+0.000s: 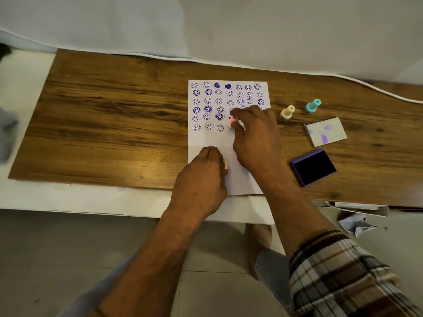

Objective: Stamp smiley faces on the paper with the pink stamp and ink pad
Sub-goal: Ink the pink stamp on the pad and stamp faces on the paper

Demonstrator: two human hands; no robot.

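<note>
A white paper (206, 143) lies on the wooden board, its upper half covered in rows of purple smiley prints. My right hand (254, 136) pinches the pink stamp (233, 122) between fingertips and thumb, with its lower end on the paper at the right end of the lowest row of prints. My left hand (203, 177) rests as a fist on the bare lower part of the sheet, closed around a small pink piece (224, 165) that peeks out by the thumb. The open purple ink pad (313, 167) sits to the right of the paper.
A beige stamp (287, 112) and a teal stamp (313, 105) stand right of the paper. The ink-stained lid (326, 131) lies behind the ink pad. The wooden board (109, 124) rests on a white table; crumpled paper (357, 223) lies on the floor at right.
</note>
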